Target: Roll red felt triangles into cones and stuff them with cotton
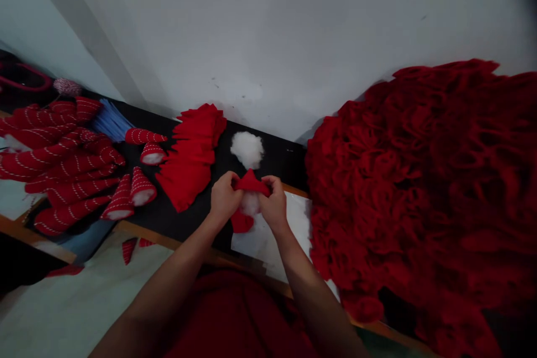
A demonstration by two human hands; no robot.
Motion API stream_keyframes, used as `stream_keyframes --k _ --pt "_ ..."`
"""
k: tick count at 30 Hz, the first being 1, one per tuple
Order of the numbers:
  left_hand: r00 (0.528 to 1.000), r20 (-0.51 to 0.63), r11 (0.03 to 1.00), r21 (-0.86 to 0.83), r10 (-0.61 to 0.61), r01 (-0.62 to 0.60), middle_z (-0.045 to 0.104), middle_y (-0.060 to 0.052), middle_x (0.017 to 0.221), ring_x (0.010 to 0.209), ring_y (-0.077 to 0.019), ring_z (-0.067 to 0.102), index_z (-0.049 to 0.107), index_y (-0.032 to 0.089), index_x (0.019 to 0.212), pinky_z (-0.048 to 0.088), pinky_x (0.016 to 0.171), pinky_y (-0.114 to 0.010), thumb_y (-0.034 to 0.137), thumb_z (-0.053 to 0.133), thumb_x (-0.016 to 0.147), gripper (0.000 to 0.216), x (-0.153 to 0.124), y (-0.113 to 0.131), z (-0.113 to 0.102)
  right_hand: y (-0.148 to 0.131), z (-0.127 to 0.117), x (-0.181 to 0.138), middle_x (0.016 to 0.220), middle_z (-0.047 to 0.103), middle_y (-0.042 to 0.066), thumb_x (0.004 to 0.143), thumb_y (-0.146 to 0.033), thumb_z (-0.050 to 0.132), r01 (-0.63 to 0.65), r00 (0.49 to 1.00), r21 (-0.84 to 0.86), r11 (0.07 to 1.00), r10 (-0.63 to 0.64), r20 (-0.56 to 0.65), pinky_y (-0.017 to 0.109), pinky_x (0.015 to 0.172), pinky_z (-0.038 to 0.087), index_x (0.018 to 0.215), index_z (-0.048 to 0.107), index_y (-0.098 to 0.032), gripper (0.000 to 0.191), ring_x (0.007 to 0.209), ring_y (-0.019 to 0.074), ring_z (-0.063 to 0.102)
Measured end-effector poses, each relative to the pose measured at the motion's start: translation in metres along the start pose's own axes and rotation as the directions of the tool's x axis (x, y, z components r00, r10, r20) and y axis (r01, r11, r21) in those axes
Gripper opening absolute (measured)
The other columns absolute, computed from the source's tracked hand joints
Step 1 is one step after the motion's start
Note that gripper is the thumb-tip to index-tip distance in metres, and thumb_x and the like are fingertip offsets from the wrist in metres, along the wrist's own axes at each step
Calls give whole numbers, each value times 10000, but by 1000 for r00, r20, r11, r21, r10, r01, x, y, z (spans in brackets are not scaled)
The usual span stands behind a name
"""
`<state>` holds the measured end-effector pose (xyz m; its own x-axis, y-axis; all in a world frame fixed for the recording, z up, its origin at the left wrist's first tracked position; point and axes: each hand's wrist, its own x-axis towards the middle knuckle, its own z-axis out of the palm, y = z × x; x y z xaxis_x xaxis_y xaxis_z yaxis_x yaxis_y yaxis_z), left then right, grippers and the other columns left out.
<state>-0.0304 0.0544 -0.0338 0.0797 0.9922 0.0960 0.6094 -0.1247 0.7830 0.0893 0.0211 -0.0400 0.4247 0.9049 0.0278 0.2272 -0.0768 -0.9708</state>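
Observation:
Between my two hands is a small red felt piece (250, 181) with a pointed top. My left hand (225, 197) pinches its left edge, and my right hand (274, 204) pinches the right edge. Just below it, a tuft of white stuffing (250, 203) shows between the hands; whether it sits inside the felt I cannot tell. Another red felt piece (242, 222) lies under the hands, at the edge of a white sheet (268, 243). Beyond the fingertips, a loose clump of white stuffing (247, 149) rests on the black tabletop (285, 158).
A stack of flat red felt pieces (188, 156) lies left of my hands. Farther left are several striped red stuffed cones (75, 162) and blue strips (111, 121). A tall heap of red felt (419, 190) fills the right side. Behind the table rises a pale wall (272, 39).

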Motion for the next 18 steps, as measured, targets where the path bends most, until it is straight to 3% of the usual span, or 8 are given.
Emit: stream_keyframes --k 3,7,10,13,18 --pt "1000 -1 1000 -19 17 -17 520 13 663 630 -128 475 497 181 722 333 568 -231 127 489 616 119 -2 0 -3 -1 -4 0 892 559 12 583 -154 540 5 996 75 997 -11 83 278 729 422 956 507 -192 376 802 151 528" --pt "999 -18 997 -63 35 -36 526 2 717 665 -132 479 482 179 738 354 608 -238 119 470 612 140 -7 1 -4 1 -6 -1 911 585 32 643 -255 557 -104 980 183 978 70 184 288 733 428 964 542 -187 329 823 160 545" --pt "997 -6 994 -76 82 -82 513 -1 722 681 -137 474 481 180 741 360 625 -246 94 445 595 174 -8 2 -1 5 -4 0 779 592 11 622 -212 527 -135 990 134 982 127 67 287 675 429 844 564 -180 227 719 158 545" --pt "996 -23 995 -41 89 -90 495 -5 723 694 -144 465 479 184 732 356 624 -253 61 420 570 212 -7 1 1 11 -1 2 711 575 -7 576 -160 504 -94 994 28 995 96 -46 289 666 420 753 558 -185 187 683 158 528" --pt "993 58 985 -143 105 -96 478 -22 794 740 -147 468 504 176 812 385 659 -260 65 445 576 267 -7 -2 -2 16 -2 4 695 553 -16 563 -165 488 -107 992 98 989 113 -52 268 619 410 763 543 -187 209 644 147 506"
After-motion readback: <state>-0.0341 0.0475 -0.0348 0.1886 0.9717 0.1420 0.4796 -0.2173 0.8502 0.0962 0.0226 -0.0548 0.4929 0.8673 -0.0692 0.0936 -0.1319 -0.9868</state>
